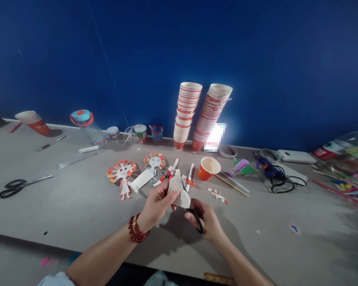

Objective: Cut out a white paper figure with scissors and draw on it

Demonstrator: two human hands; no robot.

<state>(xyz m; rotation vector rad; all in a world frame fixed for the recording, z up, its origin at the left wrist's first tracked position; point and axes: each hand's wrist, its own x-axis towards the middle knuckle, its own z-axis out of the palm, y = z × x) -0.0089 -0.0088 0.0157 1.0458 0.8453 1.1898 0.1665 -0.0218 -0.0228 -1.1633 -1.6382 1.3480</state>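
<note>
My left hand (158, 205) pinches a piece of white paper (176, 190) with drawn lines on it, held above the grey table. In my right hand (208, 220) is a pair of black-handled scissors (199, 221), whose blades lie along the paper's right edge. How far the blades are parted is hard to make out. Just beyond my hands are two capped white markers, one of them a marker (191, 174) standing out behind the paper. Left of them lie two paper dolls with fringed orange-and-white hair, a nearer doll (124, 178) and a farther doll (154, 162).
Two tall stacks of paper cups, a left stack (187, 115) and a right stack (211, 111), stand against the blue wall. An orange cup (209, 169) and paper scraps (218, 196) lie to the right. Another pair of scissors (24, 184) rests at left, and a cabled glue gun (271, 171) at right.
</note>
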